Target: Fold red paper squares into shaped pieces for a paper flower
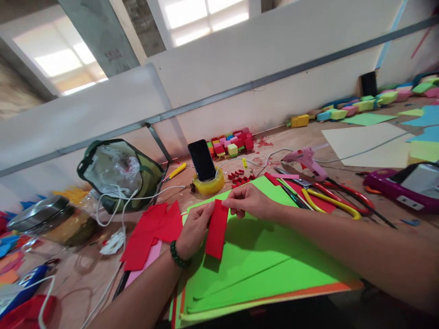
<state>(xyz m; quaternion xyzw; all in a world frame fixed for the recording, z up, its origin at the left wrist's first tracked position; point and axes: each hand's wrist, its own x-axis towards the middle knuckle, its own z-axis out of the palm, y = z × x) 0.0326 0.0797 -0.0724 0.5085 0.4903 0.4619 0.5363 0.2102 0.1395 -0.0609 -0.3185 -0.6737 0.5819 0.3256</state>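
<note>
A strip of red paper (216, 235) is between my two hands, tilted above a stack of bright green sheets (274, 256). My left hand (195, 228), with a dark green bead bracelet at the wrist, pinches the strip's left edge near the top. At its upper right corner, the thumb and fingertips of my right hand (249, 201) are closed on the strip. Larger pieces of red paper (146, 237) lie left of my left hand. Small folded red pieces (242, 178) sit on the table just beyond the green stack.
A phone (201, 160) leans on a yellow tape roll (210, 183). To the right lie yellow-handled scissors (318, 203), red-handled scissors (363, 196) and a pink glue gun (305, 162) with its cable. A green bag (147, 173), a lidded jar (58, 224) and a yellow cutter (177, 170) stand or lie left.
</note>
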